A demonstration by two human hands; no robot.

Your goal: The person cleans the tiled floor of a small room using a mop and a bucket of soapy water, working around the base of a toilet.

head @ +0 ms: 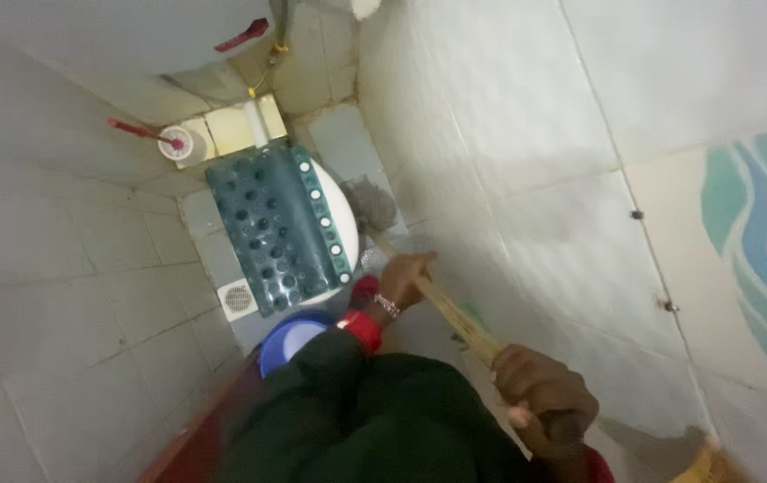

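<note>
Both hands grip my mop handle [455,317]: left hand [401,282] low, right hand [544,394] high; I'd press its head [370,204] firmly beside the toilet [343,219].

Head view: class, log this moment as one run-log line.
left hand: grips mop handle | right hand: grips handle's upper end | mop head: on floor beside toilet

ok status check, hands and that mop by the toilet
Left hand gripped low on wooden mop handle; right hand gripped at its top. Grey mop head down on floor beside toilet. Blue basin close by the left arm.
</note>
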